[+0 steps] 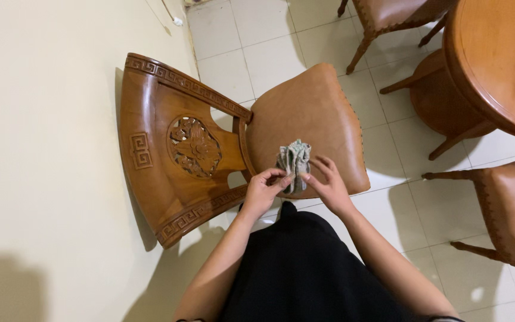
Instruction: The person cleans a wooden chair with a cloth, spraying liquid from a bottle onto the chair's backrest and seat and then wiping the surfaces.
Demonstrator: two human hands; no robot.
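Both pinching a bunched grey-green cloth [294, 160] over the front of the brown padded seat [317, 113]: left hand [261, 192] and right hand [329, 186], fingers closed on it. Carved wooden chair back [168, 149] hard against the cream wall [43, 119] on the left. Round wooden tabletop [499, 56] and more chairs [511, 206] crowding the right, tiled floor [257, 42] beyond.

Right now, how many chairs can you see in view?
4. One chair under both hands and the cloth, one at the top, one at the right edge, one tucked under the round table. Others may be hidden.
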